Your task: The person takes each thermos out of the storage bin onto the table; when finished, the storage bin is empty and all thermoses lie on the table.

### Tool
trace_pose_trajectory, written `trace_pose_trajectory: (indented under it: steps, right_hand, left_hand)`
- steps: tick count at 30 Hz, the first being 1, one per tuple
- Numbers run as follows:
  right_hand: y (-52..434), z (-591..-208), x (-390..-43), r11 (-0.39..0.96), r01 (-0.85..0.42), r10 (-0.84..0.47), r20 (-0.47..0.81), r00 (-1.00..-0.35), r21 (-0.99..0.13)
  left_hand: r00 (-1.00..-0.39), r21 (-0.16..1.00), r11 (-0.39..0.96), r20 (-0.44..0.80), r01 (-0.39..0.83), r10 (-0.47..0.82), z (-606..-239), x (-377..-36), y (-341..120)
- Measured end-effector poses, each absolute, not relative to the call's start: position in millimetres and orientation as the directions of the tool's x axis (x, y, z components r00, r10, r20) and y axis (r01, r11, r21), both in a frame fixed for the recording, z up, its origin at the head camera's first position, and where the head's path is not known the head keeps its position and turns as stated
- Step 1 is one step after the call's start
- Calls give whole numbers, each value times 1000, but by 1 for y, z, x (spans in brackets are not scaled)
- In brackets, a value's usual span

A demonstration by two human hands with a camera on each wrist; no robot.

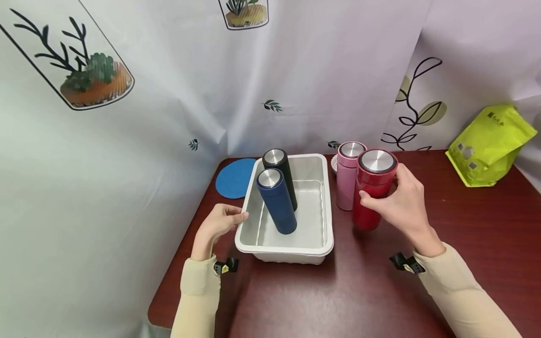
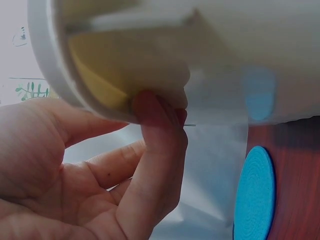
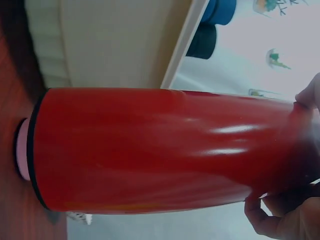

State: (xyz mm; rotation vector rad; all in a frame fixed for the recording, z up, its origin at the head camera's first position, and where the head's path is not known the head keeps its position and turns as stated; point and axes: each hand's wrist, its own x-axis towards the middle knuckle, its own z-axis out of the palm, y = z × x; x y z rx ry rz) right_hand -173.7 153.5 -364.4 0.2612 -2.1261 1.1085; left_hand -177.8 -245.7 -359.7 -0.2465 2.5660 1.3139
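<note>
A red thermos flask (image 1: 367,209) with a silver lid stands upright in my right hand (image 1: 403,202), its fingers and thumb gripping the upper part. Whether its base touches the table cannot be told. Just behind it is a pink flask (image 1: 346,188), partly covered by the red one. My left hand (image 1: 217,223) pinches the left rim of a white plastic bin (image 1: 287,251); the left wrist view shows the fingers (image 2: 162,150) at that rim. Inside the bin, a blue flask (image 1: 279,209) leans in front of a black flask (image 1: 290,176).
A round blue mat (image 1: 232,180) lies at the table's back left, partly behind the bin. On the far right stands a bright green bag (image 1: 490,145). Behind the pink flask, a small white item (image 1: 334,163) is mostly hidden. A patterned curtain (image 1: 304,84) hangs along the back edge.
</note>
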Motion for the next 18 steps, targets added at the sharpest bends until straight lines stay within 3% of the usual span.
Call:
trace_pose_trajectory:
  steps: [18]
  right_hand:
    - [175, -382, -195, 626, -338, 215, 572, -792, -703]
  left_hand:
    - [-953, 819, 517, -303, -248, 22, -362, -180, -248]
